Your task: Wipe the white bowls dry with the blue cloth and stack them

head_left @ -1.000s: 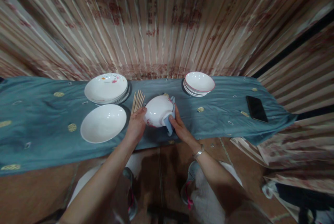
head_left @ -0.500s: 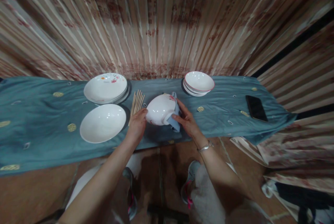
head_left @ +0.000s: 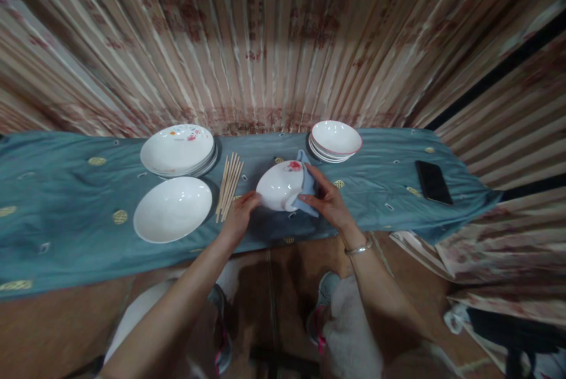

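Note:
Between my hands a white bowl (head_left: 276,186) with a red flower is held tilted on its side above the cloth-covered table. My left hand (head_left: 241,214) pinches the bowl's left edge. On the other side my right hand (head_left: 326,197) grips a light blue cloth (head_left: 306,193), which wraps over the bowl's right side; the thumb presses near the foot ring. Just left of my left hand lie several wooden chopsticks (head_left: 229,185). A large white bowl (head_left: 173,210) rests farther left, in front of a stack of floral plates (head_left: 177,149).
A stack of small red-rimmed bowls (head_left: 336,138) stands at the back right. A black phone (head_left: 433,182) lies near the right end of the blue-green tablecloth (head_left: 371,208). Pleated curtains (head_left: 265,43) hang behind the table. Dark bars cross the right side.
The bowl and both hands have shifted slightly right. The bowl has turned a little, so more of its red flower shows, and the chopsticks are less covered by my left hand.

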Motion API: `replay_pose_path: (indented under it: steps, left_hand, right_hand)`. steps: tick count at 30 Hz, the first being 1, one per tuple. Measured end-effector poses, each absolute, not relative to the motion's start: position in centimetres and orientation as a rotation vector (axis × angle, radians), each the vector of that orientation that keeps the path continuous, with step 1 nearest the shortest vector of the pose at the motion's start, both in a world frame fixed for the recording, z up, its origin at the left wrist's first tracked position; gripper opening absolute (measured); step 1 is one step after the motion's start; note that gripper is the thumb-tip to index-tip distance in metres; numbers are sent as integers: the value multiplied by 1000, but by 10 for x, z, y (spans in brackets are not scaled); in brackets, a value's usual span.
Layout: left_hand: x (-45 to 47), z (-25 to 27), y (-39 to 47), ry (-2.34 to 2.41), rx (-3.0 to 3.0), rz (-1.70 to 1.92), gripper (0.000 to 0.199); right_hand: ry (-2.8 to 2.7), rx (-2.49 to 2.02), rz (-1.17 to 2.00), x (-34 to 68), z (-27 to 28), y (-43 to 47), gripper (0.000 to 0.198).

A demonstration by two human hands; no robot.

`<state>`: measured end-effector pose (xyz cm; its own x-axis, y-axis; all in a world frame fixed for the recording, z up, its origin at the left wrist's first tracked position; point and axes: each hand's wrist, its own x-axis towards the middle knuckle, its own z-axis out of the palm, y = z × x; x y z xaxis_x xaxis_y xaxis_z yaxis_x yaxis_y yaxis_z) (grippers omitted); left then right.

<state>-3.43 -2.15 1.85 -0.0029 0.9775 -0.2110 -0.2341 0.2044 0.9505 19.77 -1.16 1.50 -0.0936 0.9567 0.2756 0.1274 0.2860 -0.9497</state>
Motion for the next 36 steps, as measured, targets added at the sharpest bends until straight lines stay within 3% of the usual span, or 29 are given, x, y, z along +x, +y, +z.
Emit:
replay_pose_path:
  steps: [7, 16, 36]
  left_hand:
    - [-36, 13, -20, 1170, 1044, 1130, 25]
    - [-38, 21, -16, 1156, 962, 1265, 42]
    - [-30, 35, -13, 1146, 780, 1338, 32]
  right_hand:
    - [-1580, -1106, 867, 196, 22, -17, 75]
    - [-1771, -1144, 806, 189, 38, -24, 74]
    - [-1922, -1102, 730, 177, 39, -34, 56]
